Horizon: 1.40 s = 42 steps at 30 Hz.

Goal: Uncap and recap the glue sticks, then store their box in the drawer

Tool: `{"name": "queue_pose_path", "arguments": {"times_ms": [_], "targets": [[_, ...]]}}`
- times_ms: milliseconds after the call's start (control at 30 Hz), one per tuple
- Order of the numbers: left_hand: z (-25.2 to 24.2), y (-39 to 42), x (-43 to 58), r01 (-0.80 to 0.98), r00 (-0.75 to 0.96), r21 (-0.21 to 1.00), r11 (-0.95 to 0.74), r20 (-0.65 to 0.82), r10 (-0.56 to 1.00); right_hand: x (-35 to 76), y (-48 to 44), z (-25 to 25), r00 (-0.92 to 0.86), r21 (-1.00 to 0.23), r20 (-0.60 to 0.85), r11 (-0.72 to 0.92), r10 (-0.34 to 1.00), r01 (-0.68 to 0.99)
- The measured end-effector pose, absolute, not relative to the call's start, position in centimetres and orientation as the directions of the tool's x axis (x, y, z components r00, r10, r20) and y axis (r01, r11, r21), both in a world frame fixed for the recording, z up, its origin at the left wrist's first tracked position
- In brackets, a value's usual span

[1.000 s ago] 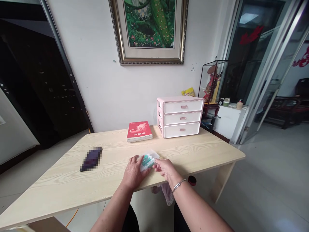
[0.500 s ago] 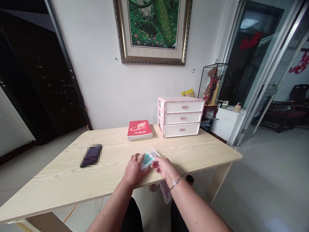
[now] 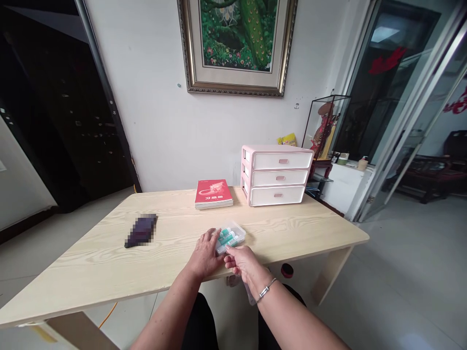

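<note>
A small clear plastic box (image 3: 231, 235) with green and white tubes inside lies near the front edge of the pale wooden table (image 3: 175, 253). My left hand (image 3: 206, 256) rests on the table with its fingers curled against the box's left end. My right hand (image 3: 242, 263) pinches the box's near corner between thumb and fingers; a metal bracelet sits on that wrist.
A red book (image 3: 213, 193) and a pink three-drawer organiser (image 3: 276, 175) stand at the table's back. A dark blurred flat object (image 3: 141, 230) lies at the left. Behind are a framed painting (image 3: 238, 43), a glass display case (image 3: 326, 127) and glass doors at right.
My right hand has drawn back from the box's right side to its near corner. The box now lies flatter on the table. The view has shifted slightly.
</note>
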<state>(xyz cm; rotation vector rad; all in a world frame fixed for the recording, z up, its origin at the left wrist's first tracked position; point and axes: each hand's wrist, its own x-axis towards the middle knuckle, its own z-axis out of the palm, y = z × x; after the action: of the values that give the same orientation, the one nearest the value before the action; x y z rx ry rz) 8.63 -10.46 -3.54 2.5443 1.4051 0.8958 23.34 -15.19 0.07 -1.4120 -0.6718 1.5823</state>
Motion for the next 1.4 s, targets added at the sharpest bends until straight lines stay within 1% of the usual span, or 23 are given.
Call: {"name": "queue_pose_path", "arguments": {"times_ms": [233,600,767,833,900,933,967,1000,1033,1067,1100,1133,1200,1267,1333,1400], "targets": [[-3.0,-11.0,8.7,0.75,0.406,0.374,-0.546,0.391,0.826,22.6,-15.2,-0.2,0.06,-0.835,-0.485,-0.441,0.873,-0.328],[-2.8,-11.0,8.7,0.751,0.422,0.336,-0.569,0.419,0.804,21.8,-15.3,-0.6,0.007,-0.836,-0.438,-0.405,0.899,-0.37],[-3.0,-10.9,8.5,0.731,0.418,0.355,-0.583,0.442,0.794,22.5,-15.6,-0.6,-0.03,-0.876,-0.405,-0.398,0.914,-0.272],[-3.0,-10.9,8.4,0.716,0.415,0.381,-0.585,0.442,0.795,23.3,-15.6,-0.6,0.004,-0.904,-0.385,-0.376,0.923,-0.203],[-2.8,-10.9,8.3,0.696,0.411,0.409,-0.591,0.447,0.794,24.4,-15.4,-0.6,0.074,-0.933,-0.343,-0.332,0.936,-0.137],[-2.8,-11.0,8.2,0.68,0.411,0.423,-0.598,0.455,0.79,25.0,-15.3,-0.6,0.118,-0.953,-0.298,-0.289,0.947,-0.091],[-2.7,-11.0,8.2,0.66,0.41,0.442,-0.608,0.466,0.784,25.6,-15.2,-0.7,0.169,-0.976,-0.214,-0.216,0.962,-0.011],[-2.5,-11.0,8.1,0.636,0.406,0.467,-0.615,0.474,0.781,26.3,-15.1,-0.8,0.217,-0.988,-0.089,-0.114,0.972,0.108],[-2.4,-11.0,8.1,0.607,0.397,0.502,-0.615,0.479,0.783,26.8,-15.0,-1.0,0.245,-0.966,0.069,0.004,0.967,0.257],[-2.3,-11.0,8.0,0.578,0.379,0.547,-0.606,0.477,0.793,27.4,-14.9,-1.3,0.242,-0.903,0.234,0.119,0.942,0.412],[-2.2,-10.9,7.9,0.548,0.35,0.598,-0.585,0.471,0.81,27.8,-14.7,-1.5,0.214,-0.811,0.379,0.212,0.9,0.545],[-2.1,-10.8,7.9,0.516,0.314,0.653,-0.555,0.459,0.831,28.2,-14.6,-1.7,0.176,-0.719,0.483,0.274,0.858,0.639],[-1.9,-10.5,8.0,0.434,0.233,0.763,-0.48,0.42,0.877,28.8,-14.1,-2.0,0.111,-0.608,0.58,0.337,0.807,0.719],[-1.6,-9.8,8.2,0.321,0.152,0.868,-0.379,0.348,0.925,29.0,-13.6,-1.8,0.028,-0.527,0.621,0.39,0.783,0.755],[-1.4,-8.5,8.5,0.219,0.078,0.935,-0.28,0.269,0.96,29.0,-12.9,-1.1,-0.063,-0.464,0.618,0.428,0.784,0.775],[-1.2,-6.8,8.8,0.159,0.018,0.962,-0.223,0.223,0.975,28.8,-12.2,-0.2,-0.132,-0.429,0.576,0.436,0.806,0.791]]}}
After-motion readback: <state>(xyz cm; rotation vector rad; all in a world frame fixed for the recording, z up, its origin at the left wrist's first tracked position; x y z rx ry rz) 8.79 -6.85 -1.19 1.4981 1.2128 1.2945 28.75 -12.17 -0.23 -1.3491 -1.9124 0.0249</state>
